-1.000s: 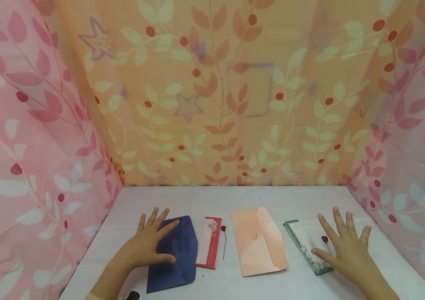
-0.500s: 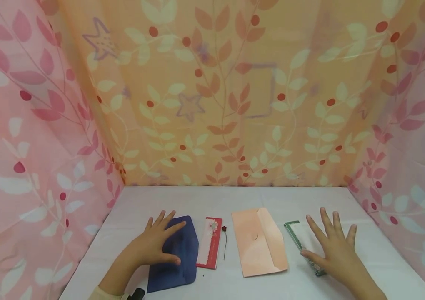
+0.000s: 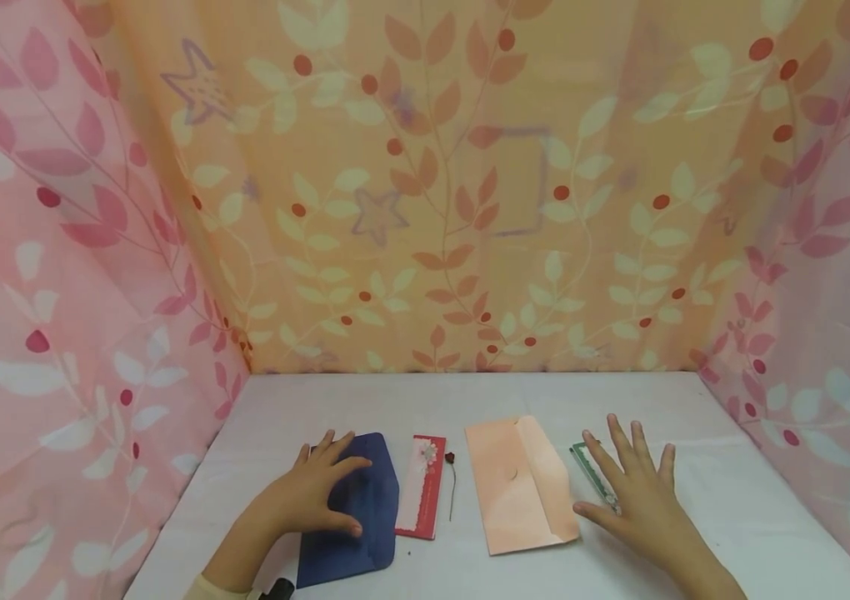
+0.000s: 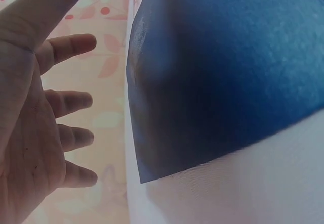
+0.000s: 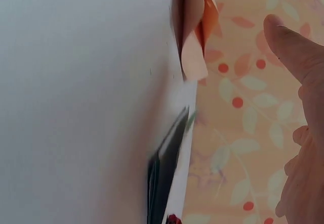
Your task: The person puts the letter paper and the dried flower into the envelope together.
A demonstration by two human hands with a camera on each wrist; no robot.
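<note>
My left hand [image 3: 305,493] hovers above a dark blue envelope [image 3: 365,542], fingers spread and holding nothing. In the left wrist view the blue envelope [image 4: 228,82] lies apart from the palm. Beside it lie a red and white floral card [image 3: 420,492] and a small dark red rose [image 3: 450,457] on a thin stem. A peach envelope [image 3: 511,492] lies flat near the middle. My right hand [image 3: 642,504], fingers spread, is over a green-edged card [image 3: 588,467] and hides most of it. A second red rose [image 5: 173,219] shows only in the right wrist view.
Everything lies on a white tabletop [image 3: 365,396]. Patterned cloth [image 3: 432,208] closes off the back and both sides. A small black object [image 3: 280,589] sits by my left wrist at the bottom edge.
My right hand has moved left over the green-edged card, covering more of it and the second rose. My left hand has shifted slightly right. The envelopes have stayed in place.
</note>
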